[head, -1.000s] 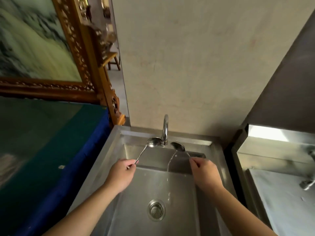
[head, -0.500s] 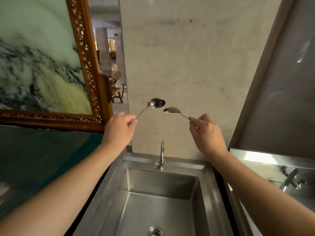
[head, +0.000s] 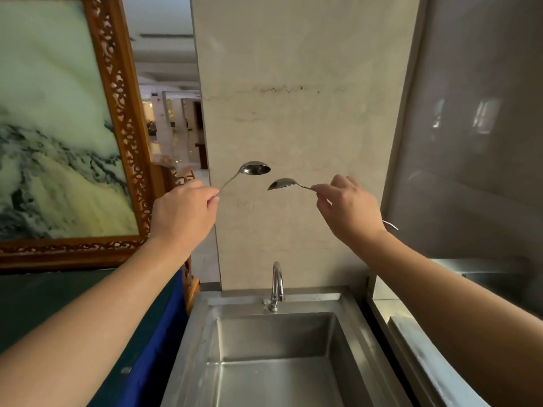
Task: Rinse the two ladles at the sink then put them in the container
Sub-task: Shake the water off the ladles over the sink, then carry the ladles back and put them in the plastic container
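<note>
My left hand (head: 183, 212) pinches the thin handle of a small steel ladle (head: 255, 168), its bowl raised in front of the beige wall. My right hand (head: 348, 208) grips a second steel ladle (head: 281, 183), bowl pointing left and slightly lower; its handle end sticks out behind my wrist. The two bowls are close together but apart. Both are held high above the steel sink (head: 349, 327), whose tap (head: 276, 284) shows no water running. No container is in view.
A carved wooden frame with a marble picture (head: 117, 118) stands at the left over a dark green counter with blue cloth (head: 158, 342). A second steel basin edge (head: 411, 333) lies at the right, under a grey glossy panel.
Both hands rose with the ladles from under the running tap in the sink to well above it. The water stream seen a second ago is gone. The view tilted upward.
</note>
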The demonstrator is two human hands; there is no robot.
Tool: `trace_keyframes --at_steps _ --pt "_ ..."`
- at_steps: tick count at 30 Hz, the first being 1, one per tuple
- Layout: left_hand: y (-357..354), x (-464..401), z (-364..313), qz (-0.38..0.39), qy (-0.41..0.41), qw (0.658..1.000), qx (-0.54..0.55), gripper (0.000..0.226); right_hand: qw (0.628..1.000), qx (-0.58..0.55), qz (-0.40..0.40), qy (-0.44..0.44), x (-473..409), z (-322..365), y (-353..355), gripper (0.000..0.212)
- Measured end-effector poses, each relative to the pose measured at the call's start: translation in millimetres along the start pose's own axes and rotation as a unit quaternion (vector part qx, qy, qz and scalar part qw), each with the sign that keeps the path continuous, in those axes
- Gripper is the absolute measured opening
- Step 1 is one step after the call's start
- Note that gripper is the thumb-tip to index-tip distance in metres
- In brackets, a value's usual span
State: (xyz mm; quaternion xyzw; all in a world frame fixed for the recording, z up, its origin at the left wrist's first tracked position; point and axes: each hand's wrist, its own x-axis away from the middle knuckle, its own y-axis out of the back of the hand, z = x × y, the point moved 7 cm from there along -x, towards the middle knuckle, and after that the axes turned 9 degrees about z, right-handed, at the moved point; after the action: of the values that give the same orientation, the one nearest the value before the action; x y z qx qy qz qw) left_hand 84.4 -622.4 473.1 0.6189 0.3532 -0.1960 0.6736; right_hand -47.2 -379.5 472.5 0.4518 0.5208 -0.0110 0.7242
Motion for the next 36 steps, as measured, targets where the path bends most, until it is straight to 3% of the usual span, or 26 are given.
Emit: trace_keyframes --at_steps 4,8,13,18,24,30,36 --pt "0.4 14.1 8.2 0.015 -0.034 0.999 0.009 0.014 0.996 0.067 0.052 -0.002 21.0 16.3 0.8 0.021" --pt "-26.6 33.6 4.2 0.048 -0.054 0.997 0.036 0.011 0.988 0.080 0.113 -0.066 61.4 10.6 4.2 0.027" --pt "-61.5 63.2 -23.3 0.096 -0.045 0.987 0.124 0.005 0.965 0.012 0.134 -0.223 115.4 -20.1 16.4 0.027" --pt "-100.4 89.4 -64.0 0.151 -0.002 0.968 0.198 0.002 0.924 -0.099 0.098 -0.355 178.4 -54.9 31.1 0.023" --pt "-146.0 113.4 -190.2 0.295 0.012 0.887 0.356 0.003 0.847 -0.206 0.016 -0.489 276.3 -140.4 72.5 0.010" --pt "-172.5 141.9 -354.7 0.380 0.029 0.769 0.514 0.008 0.764 -0.298 -0.046 -0.571 379.4 -234.5 133.1 0.017" --pt "-182.1 172.7 -535.2 0.483 0.049 0.673 0.558 0.008 0.691 -0.358 -0.088 -0.622 480.8 -332.9 220.8 0.008"
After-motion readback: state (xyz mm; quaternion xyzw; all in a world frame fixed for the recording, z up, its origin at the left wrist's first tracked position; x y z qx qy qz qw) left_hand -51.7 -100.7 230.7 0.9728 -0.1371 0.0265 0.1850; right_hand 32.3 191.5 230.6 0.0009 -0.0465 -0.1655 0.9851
